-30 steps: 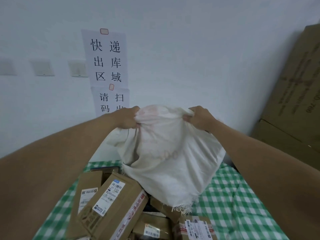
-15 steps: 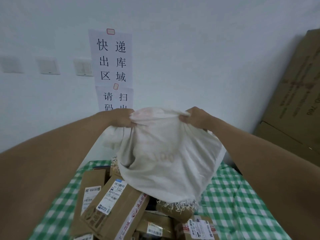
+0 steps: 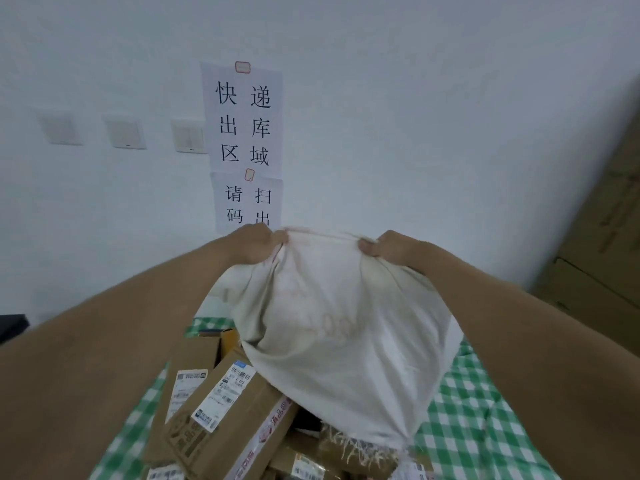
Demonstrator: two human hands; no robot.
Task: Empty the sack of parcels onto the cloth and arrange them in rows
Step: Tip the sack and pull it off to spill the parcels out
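I hold a white woven sack (image 3: 339, 327) upside down, its frayed mouth hanging over a pile of parcels. My left hand (image 3: 258, 244) grips the sack's upper left corner and my right hand (image 3: 386, 247) grips its upper right corner. Below, several brown cardboard parcels lie heaped on the green-and-white checked cloth (image 3: 481, 420). The largest parcel (image 3: 225, 414), with a white shipping label, leans at the front left. A narrower parcel (image 3: 187, 368) lies behind it. Others are partly hidden under the sack's mouth.
A white wall with two taped paper signs (image 3: 244, 119) and three switch plates (image 3: 126, 133) stands behind. Large flattened cardboard boxes (image 3: 606, 220) lean against the wall at the right. A dark object (image 3: 12, 327) shows at the far left.
Both hands have lowered slightly with the sack and my view has shifted left; the sack's mouth now hangs lower over the parcels. The parcels have not moved.
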